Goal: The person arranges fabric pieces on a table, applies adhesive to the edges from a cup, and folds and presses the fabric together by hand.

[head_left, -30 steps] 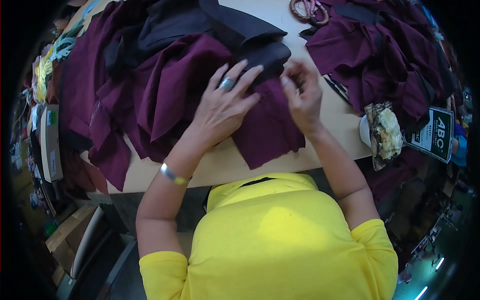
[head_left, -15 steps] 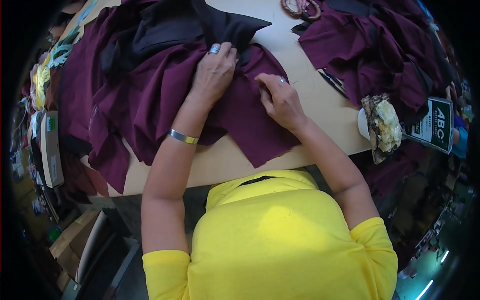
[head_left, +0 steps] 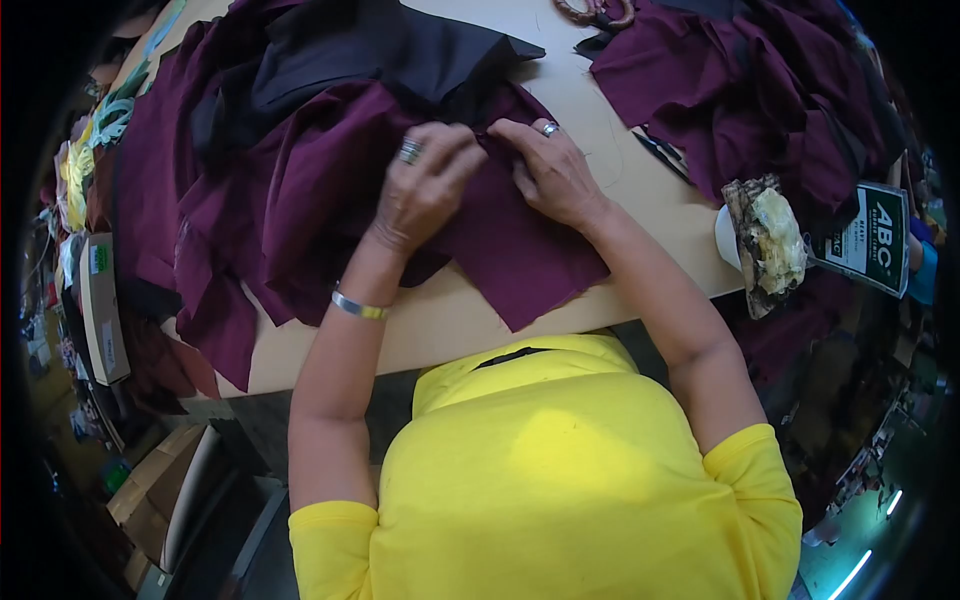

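Note:
A large piece of maroon cloth (head_left: 330, 160) lies bunched on the table in front of me, with a black cloth (head_left: 370, 50) folded over its far side. My left hand (head_left: 428, 185), wearing a ring, is curled just above the maroon cloth, its fingers smeared by motion. Close to it, my right hand (head_left: 555, 172) has its fingertips bent down on the maroon cloth near the black cloth's edge, pinching it. The two hands' fingertips nearly meet. A loose flap of maroon cloth hangs toward me below them.
To the right lies another maroon and black cloth pile (head_left: 740, 90), with dark slender tools (head_left: 662, 155) beside it. A glue-crusted block (head_left: 768, 245) and a rubber cement can (head_left: 870, 240) stand at the right table edge (head_left: 690, 290). A long carton (head_left: 103, 310) is at left.
My left hand has come away from the black cloth's edge and moved toward me. My right hand has shifted up and left to the place near it.

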`<act>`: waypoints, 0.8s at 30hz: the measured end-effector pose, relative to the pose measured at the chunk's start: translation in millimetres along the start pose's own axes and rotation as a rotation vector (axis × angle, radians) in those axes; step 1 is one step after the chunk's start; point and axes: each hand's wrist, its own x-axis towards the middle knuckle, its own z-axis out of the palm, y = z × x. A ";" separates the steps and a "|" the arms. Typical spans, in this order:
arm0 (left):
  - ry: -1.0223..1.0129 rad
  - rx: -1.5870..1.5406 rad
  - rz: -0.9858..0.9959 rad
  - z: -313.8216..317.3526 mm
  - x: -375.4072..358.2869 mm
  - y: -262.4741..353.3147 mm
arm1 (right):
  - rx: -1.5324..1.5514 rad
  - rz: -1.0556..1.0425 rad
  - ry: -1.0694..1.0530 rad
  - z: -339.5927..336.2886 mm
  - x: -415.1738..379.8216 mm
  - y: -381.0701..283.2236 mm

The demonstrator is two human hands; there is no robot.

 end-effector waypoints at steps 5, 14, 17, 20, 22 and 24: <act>-0.238 -0.051 -0.120 16.6 -25.2 15.5 | 0.134 0.050 0.044 4.8 12.2 9.2; -0.220 -0.043 -0.187 20.3 -31.5 18.1 | 0.013 0.401 0.107 0.5 31.9 15.7; -0.230 -0.097 -0.220 19.4 -31.0 18.0 | 0.065 0.496 0.028 -4.0 43.3 10.0; -0.236 -0.085 -0.210 18.9 -30.7 17.7 | -0.014 0.422 0.081 4.1 44.4 17.6; -0.227 -0.093 -0.212 19.5 -30.9 17.0 | -0.036 0.382 0.182 10.6 44.1 25.2; -0.223 -0.096 -0.216 19.9 -31.1 17.0 | 0.141 0.456 0.141 3.9 45.4 28.1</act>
